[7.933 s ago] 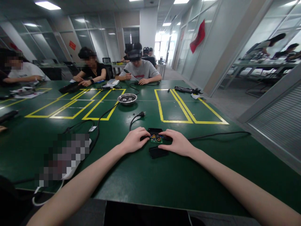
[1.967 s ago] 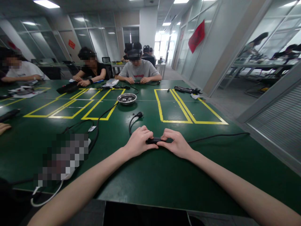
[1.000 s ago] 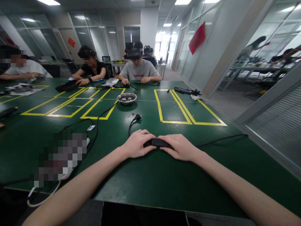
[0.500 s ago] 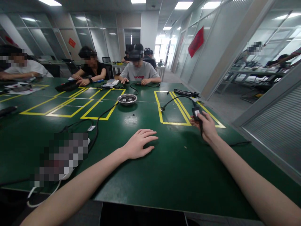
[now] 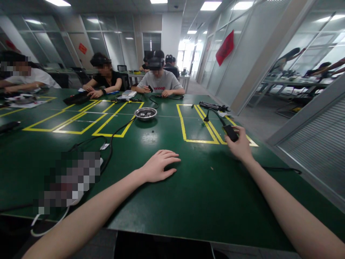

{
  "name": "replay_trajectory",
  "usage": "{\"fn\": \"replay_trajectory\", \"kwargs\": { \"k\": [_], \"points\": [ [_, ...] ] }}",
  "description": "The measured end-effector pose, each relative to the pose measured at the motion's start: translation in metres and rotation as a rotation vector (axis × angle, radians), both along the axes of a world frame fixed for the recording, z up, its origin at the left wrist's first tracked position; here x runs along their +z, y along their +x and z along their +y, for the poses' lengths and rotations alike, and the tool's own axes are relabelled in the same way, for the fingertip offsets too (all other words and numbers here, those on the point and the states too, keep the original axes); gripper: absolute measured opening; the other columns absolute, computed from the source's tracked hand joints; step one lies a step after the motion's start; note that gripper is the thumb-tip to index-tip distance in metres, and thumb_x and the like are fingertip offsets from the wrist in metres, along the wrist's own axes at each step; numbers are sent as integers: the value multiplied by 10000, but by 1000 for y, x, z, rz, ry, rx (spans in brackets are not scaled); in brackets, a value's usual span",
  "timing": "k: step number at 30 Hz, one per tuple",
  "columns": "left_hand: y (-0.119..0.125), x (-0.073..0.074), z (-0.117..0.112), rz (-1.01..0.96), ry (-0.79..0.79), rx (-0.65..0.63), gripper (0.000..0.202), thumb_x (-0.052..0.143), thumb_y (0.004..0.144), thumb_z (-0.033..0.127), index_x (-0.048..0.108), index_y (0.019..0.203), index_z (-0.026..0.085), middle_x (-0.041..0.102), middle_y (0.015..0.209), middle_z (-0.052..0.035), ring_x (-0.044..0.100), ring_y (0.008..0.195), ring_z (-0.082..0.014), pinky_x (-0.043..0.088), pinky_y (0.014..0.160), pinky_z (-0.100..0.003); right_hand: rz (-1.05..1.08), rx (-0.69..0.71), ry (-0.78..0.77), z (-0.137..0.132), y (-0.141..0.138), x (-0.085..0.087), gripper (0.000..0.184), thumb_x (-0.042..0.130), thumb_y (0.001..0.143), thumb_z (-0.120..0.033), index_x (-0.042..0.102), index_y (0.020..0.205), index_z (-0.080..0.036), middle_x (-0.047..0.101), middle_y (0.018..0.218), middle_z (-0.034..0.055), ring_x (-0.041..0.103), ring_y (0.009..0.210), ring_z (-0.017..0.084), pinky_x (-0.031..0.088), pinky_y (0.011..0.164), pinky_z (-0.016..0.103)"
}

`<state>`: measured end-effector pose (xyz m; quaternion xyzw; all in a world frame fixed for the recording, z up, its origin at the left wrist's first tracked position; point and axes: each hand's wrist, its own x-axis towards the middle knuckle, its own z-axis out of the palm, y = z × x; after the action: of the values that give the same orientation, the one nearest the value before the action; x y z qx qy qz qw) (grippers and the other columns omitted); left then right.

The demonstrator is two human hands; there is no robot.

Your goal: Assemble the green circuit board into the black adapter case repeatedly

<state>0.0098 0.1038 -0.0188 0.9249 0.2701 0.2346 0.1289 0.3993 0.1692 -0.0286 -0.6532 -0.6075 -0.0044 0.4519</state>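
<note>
My left hand (image 5: 159,165) lies flat on the green table (image 5: 172,201), fingers stretched out and empty. Far to the right, my right hand (image 5: 239,145) grips a small black power adapter (image 5: 231,132) just above the yellow taped rectangle (image 5: 201,124). The adapter's black cord (image 5: 211,116) trails up toward the far side, its plug end near a black tool. Another stretch of cord (image 5: 283,168) runs along the table at the right edge.
A metal bowl (image 5: 145,113) with small parts sits mid-table. Black cables (image 5: 113,138) cross the left part beside a blurred object (image 5: 68,180). A black tool (image 5: 214,106) lies at the far right. Several people sit and work along the far side.
Earlier both hands pressed the adapter's case shut in front of me. My right hand then carried it right, and it now sits lower, by the yellow tape. The left hand stayed flat.
</note>
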Motion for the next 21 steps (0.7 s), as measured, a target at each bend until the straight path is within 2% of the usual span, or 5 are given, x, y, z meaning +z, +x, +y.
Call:
{"fn": "replay_trajectory", "kwargs": {
  "k": [4,8,15,18,21],
  "points": [
    [0,0,0,2,-11,1,360,666,949,258,653,1308,227,660,1402,-97,583,1323,-256,440,1139,-484,15,143,-125,1,-11,-4,533,611,781,-393,553,1277,-207,715,1029,125,673,919,297,528,861,426],
    [0,0,0,12,-15,4,367,669,948,262,651,1312,219,661,1399,-99,583,1322,-252,442,1137,-480,-2,250,-136,9,-7,-12,603,583,808,-392,580,1378,-194,704,1247,143,663,1118,314,503,996,464],
    [0,0,0,14,-23,1,370,653,958,274,650,1327,246,670,1384,-93,589,1317,-254,446,1133,-487,14,-147,-90,22,25,-25,619,587,834,-394,612,1397,-138,694,1198,197,633,1130,369,483,1008,523],
    [0,0,0,17,-29,0,365,655,960,276,650,1323,231,671,1384,-93,589,1315,-249,444,1135,-480,36,-293,-97,19,40,-25,622,493,913,-431,570,1434,-101,665,1169,241,629,1109,402,475,983,554],
    [0,0,0,17,-36,-2,366,659,957,270,651,1320,225,672,1384,-94,588,1315,-248,441,1136,-474,1,-290,-97,16,55,-25,672,346,988,-490,518,1470,-54,627,1121,292,627,1074,439,455,956,595]
  ]
}}
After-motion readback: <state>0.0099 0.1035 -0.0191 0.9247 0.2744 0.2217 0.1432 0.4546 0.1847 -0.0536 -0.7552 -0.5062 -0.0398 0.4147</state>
